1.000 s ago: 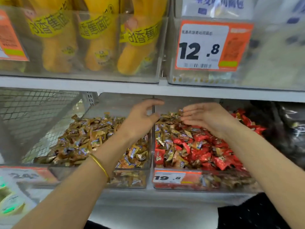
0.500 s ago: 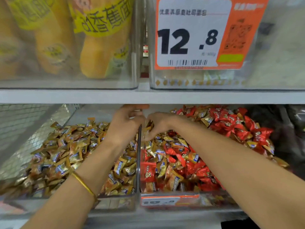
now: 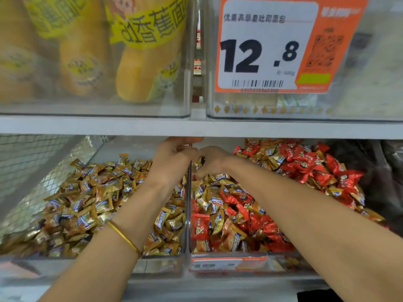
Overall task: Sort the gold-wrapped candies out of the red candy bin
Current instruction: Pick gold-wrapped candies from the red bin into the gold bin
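**A:** In the head view, where is the clear plastic divider wall [image 3: 188, 214]?

**B:** It runs front to back between two bins. Just right of it is the clear plastic red candy bin [image 3: 239, 265]. Its glossy red-wrapped candies [image 3: 305, 164] are heaped mostly away from the divider, toward the rear right.

**A:** And the gold-wrapped candies [image 3: 214, 203]?

**B:** They are mixed into that same bin, thickest just beside the divider and along the front. Left of the divider, a second clear plastic bin [image 3: 157, 268] holds only gold wrappers.

**A:** The hands?

**B:** They meet at the divider's rear end. The left hand [image 3: 172, 160], with a thin gold bangle [image 3: 124, 236] on its wrist, has bent fingers reaching across the divider's top edge. The right hand [image 3: 212, 162] is just right of the divider, fingers curled down among the gold candies.

**A:** Is either hand grasping anything?

**B:** I cannot tell for either, because the fingertips are hidden.

**A:** Above the divider?

**B:** A white shelf board [image 3: 196, 127]. An orange-and-white price tag [image 3: 261, 46] reading 12.8 is up right, and yellow packaged breads [image 3: 141, 66] are up left.
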Available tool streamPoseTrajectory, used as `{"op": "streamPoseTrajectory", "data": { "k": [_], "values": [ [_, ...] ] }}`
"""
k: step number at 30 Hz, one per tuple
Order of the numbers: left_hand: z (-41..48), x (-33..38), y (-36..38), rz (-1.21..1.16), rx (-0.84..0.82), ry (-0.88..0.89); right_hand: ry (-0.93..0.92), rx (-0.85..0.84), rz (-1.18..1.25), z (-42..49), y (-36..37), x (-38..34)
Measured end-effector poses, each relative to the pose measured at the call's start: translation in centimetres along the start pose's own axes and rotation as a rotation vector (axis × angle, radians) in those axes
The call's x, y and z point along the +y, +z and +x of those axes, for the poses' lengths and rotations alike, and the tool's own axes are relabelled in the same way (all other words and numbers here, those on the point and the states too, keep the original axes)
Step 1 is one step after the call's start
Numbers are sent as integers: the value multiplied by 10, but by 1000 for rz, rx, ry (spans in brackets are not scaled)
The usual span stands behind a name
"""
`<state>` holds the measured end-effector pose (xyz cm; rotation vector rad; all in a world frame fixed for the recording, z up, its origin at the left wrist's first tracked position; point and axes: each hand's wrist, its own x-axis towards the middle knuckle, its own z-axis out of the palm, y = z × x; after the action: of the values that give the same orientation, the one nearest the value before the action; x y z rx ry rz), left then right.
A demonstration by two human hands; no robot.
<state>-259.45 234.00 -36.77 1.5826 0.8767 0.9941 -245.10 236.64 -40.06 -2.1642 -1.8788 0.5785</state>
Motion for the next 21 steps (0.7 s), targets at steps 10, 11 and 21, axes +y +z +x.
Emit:
{"op": "streamPoseTrajectory", "data": {
  "k": [10, 11, 21],
  "values": [
    [-13, 9, 11, 343, 44, 255, 194, -16, 918, -75, -52, 30],
    [-16, 10, 14, 413, 51, 308, 163, -1, 965, -88, -54, 34],
    [-45, 23, 72, 35, -441, -65, 33, 157, 1271, -141, -53, 48]
  ]
}}
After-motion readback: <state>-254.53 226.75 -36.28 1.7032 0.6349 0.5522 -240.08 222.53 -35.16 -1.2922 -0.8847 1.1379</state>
